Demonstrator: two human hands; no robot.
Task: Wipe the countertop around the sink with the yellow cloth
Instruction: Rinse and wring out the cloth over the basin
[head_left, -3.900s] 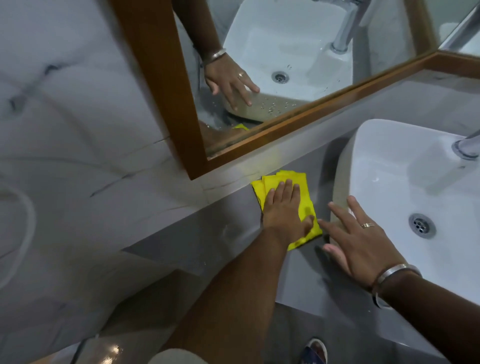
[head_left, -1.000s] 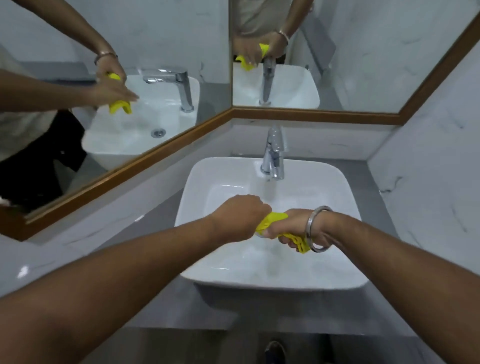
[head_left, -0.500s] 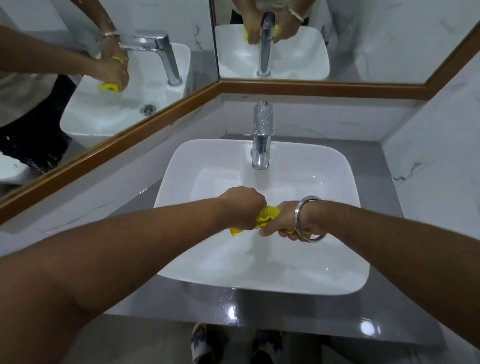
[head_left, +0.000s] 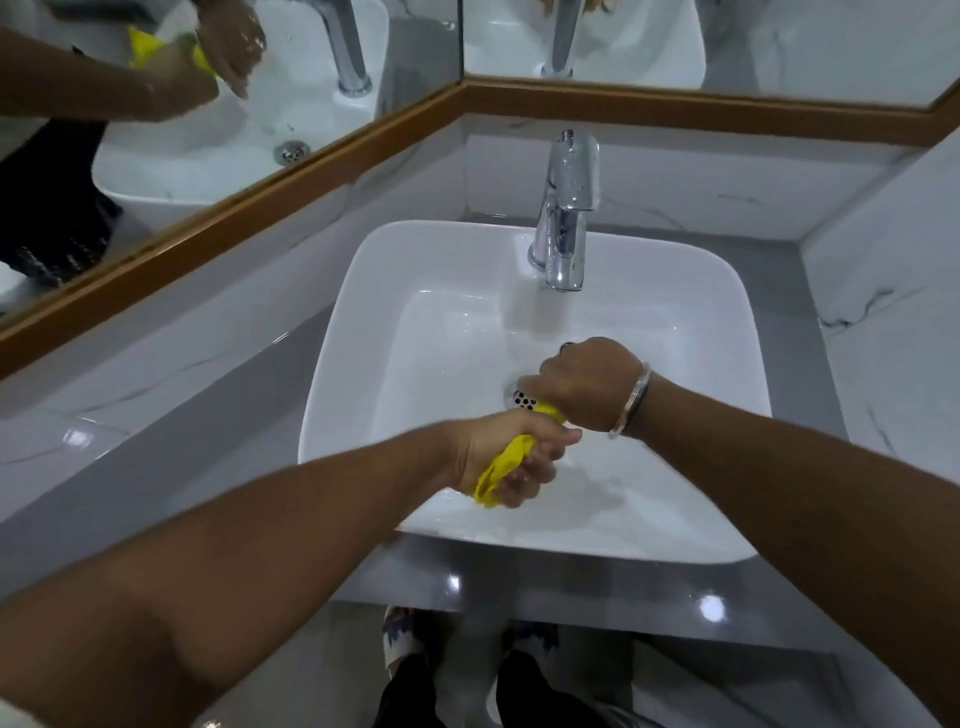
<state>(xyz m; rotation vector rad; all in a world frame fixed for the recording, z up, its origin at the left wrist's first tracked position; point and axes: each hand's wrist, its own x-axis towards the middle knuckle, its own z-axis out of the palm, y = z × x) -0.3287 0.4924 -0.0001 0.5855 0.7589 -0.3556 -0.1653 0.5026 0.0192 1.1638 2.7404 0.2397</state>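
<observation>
Over the white sink (head_left: 363, 291), my left hand (head_left: 506, 454) and right hand (head_left: 584, 387) are both closed tight on the yellow cloth (head_left: 503, 465), which is bunched and twisted between them just in front of the drain (head_left: 519, 397). The left fist grips the near end, palm turned up; the right fist clamps the far end, knuckles up, a metal bangle (head_left: 631, 400) at the wrist. The tap (head_left: 569, 208) stands behind, with no stream visible. I judge this a wringing step, with the grey countertop (head_left: 291, 389) yet to be wiped further. The risk: if I lift the cloth out half-wrung, drips would streak the glossy counter, and a slack grip could drop it into the basin
</observation>
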